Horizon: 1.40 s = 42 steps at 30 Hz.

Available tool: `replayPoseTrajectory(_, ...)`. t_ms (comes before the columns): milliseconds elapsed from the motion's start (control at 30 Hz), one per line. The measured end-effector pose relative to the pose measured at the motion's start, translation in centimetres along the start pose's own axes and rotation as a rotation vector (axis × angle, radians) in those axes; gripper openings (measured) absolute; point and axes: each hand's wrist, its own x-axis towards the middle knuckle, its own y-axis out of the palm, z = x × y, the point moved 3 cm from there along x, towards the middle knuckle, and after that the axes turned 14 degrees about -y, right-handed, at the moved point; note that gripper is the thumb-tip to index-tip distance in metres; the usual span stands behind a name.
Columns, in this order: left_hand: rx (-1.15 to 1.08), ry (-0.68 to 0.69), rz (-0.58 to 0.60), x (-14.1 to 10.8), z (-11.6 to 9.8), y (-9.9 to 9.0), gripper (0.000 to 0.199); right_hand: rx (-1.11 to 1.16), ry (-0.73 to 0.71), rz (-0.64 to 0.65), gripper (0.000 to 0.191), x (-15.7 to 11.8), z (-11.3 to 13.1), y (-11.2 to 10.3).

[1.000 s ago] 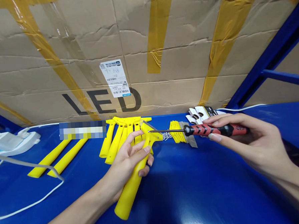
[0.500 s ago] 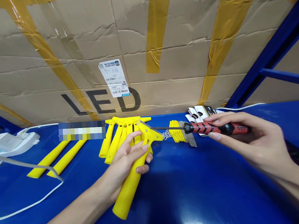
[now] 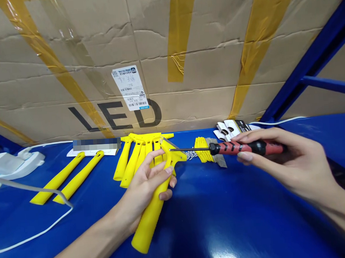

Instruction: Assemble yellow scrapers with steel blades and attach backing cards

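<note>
My left hand (image 3: 150, 182) is wrapped round a yellow scraper (image 3: 150, 218), its handle slanting down to the left and its wide head up. In my right hand (image 3: 301, 160) is a red and black screwdriver (image 3: 237, 147), held level. The screwdriver's tip touches the scraper's head at a small screw spot. Behind my left hand lie several yellow scraper handles (image 3: 127, 158) in a row. Small screws (image 3: 191, 155) lie in a pile just right of the held scraper, beside a stack of yellow pieces (image 3: 203, 149) with grey blades.
Two yellow handles (image 3: 76, 178) lie at the left, near a white power strip (image 3: 24, 163) and a white cable (image 3: 50, 228). White and black cards (image 3: 232, 129) lie at the back right. A large cardboard box (image 3: 209, 65) stands behind the blue surface (image 3: 212, 219).
The screwdriver has moved slightly left, and its tip now meets the screw spot on the scraper's head. My left hand holds the scraper almost as before.
</note>
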Motion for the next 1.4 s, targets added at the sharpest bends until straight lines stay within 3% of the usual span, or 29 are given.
replayPoseTrajectory(100, 0.035, 0.029, -0.036, -0.1, 0.2, 0.1, 0.051, 0.063, 0.077, 0.025, 0.022, 0.2, 0.0, -0.4)
replayPoseTrajectory(267, 0.069, 0.077, -0.085, -0.1, 0.1, 0.5, 0.057, 0.406, 0.160, 0.098, 0.033, 0.6, -0.3, -0.3)
replayPoseTrajectory(367, 0.067, 0.102, -0.104, -0.2, -0.1, 0.9, 0.062, 0.312, 0.200, 0.074, 0.017, 0.6, -0.9, -0.1)
replayPoseTrajectory(433, 0.069, 0.114, -0.113, -0.2, -0.2, 1.1, 0.062, 0.208, 0.258, 0.048, 0.024, 0.4, -1.2, 0.0)
replayPoseTrajectory(500, 0.063, 0.129, -0.126, -0.2, -0.2, 1.2, 0.064, 0.275, 0.299, 0.070, 0.025, 0.3, -1.2, 0.1)
replayPoseTrajectory(600, 0.051, 0.143, -0.145, -0.1, -0.3, 1.2, 0.065, 0.476, 0.259, 0.122, 0.033, 0.5, -0.8, 0.4)
replayPoseTrajectory(700, 0.069, 0.147, -0.123, 0.0, -0.1, 1.3, 0.061, 0.287, 0.214, 0.058, 0.025, 0.6, -1.0, 0.1)
replayPoseTrajectory(767, 0.079, 0.147, -0.111, 0.0, 0.1, 1.4, 0.059, 0.128, 0.247, 0.025, 0.030, 0.6, -1.4, 0.0)
replayPoseTrajectory(867, 0.084, 0.152, -0.113, -0.2, 0.1, 1.4, 0.060, 0.264, 0.308, 0.100, 0.030, 0.4, -1.8, 0.1)
replayPoseTrajectory(967, 0.085, 0.159, -0.113, -0.3, 0.0, 1.4, 0.063, 0.470, 0.253, 0.127, 0.038, 0.6, -1.6, 0.1)
replayPoseTrajectory(1033, 0.084, 0.158, -0.111, -0.4, 0.0, 1.4, 0.064, 0.348, 0.213, 0.072, 0.028, 0.6, -1.5, 0.0)
replayPoseTrajectory(1133, 0.090, 0.166, -0.093, -0.3, 0.1, 1.4, 0.065, 0.144, 0.237, 0.028, 0.030, 0.6, -1.7, -0.1)
replayPoseTrajectory(1300, 0.095, 0.171, -0.125, -0.3, 0.3, 1.2, 0.066, 0.446, 0.163, 0.114, 0.035, 0.6, -1.3, 0.3)
replayPoseTrajectory(1400, 0.103, 0.185, -0.113, -0.2, 0.3, 1.1, 0.062, 0.291, 0.130, 0.054, 0.023, 0.4, -1.2, 0.1)
